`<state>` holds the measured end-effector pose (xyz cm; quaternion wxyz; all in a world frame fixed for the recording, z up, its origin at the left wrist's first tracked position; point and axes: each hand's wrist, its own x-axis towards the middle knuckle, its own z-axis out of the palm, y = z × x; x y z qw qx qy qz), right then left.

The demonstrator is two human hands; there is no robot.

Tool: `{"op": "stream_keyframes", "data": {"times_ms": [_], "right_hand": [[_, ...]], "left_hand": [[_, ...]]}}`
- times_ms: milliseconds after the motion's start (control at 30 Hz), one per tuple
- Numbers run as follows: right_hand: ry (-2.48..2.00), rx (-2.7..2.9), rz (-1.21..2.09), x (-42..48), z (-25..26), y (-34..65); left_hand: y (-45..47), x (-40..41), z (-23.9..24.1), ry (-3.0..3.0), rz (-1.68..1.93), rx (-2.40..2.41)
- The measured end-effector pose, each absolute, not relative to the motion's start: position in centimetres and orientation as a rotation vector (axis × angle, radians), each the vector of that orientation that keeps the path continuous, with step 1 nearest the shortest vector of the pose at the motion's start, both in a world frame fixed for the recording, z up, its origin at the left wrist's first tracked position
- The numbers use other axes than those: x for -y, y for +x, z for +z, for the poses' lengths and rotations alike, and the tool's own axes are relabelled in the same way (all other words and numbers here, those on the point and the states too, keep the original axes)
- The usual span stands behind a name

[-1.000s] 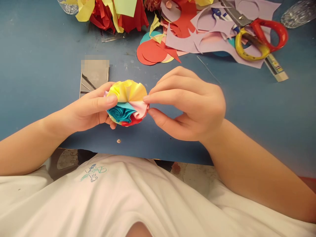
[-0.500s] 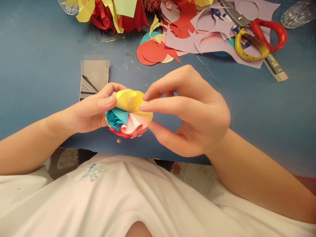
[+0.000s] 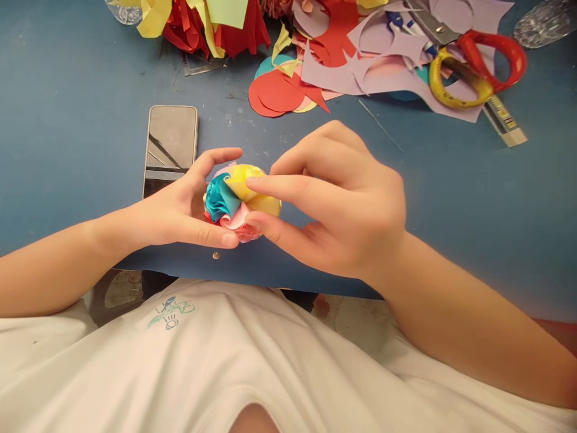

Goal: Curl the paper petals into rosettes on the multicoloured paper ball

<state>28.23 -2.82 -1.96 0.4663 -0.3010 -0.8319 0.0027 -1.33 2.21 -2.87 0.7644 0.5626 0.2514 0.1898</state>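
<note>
A small ball of folded coloured paper (image 3: pixel 234 195), yellow, teal, pink and red, is held just above the near edge of the blue table (image 3: pixel 67 120). My left hand (image 3: pixel 180 210) cups it from the left, thumb and fingers curled round it. From the right, my right hand (image 3: pixel 333 198) pinches the ball's yellow and pink folds between thumb and forefinger.
A phone (image 3: pixel 169 147) lies face up just behind my left hand. Paper scraps and cut circles (image 3: pixel 288 90) are heaped along the far edge, with red-and-yellow scissors (image 3: pixel 473 66) and a glue stick (image 3: pixel 502 123) at the right. A small stud (image 3: pixel 216 255) lies near the table's edge.
The paper ball has been turned between my hands, so the teal part now faces up on the left. My left fingers have spread wider round it; my right hand moved slightly left.
</note>
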Motion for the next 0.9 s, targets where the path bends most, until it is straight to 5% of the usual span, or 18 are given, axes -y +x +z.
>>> {"op": "stream_keyframes", "data": {"times_ms": [900], "right_hand": [[-0.796, 2.075, -0.233, 4.0, -1.4, 27.0]], "left_hand": [[0.2, -1.4, -2.9, 1.45, 0.665, -0.473]]}}
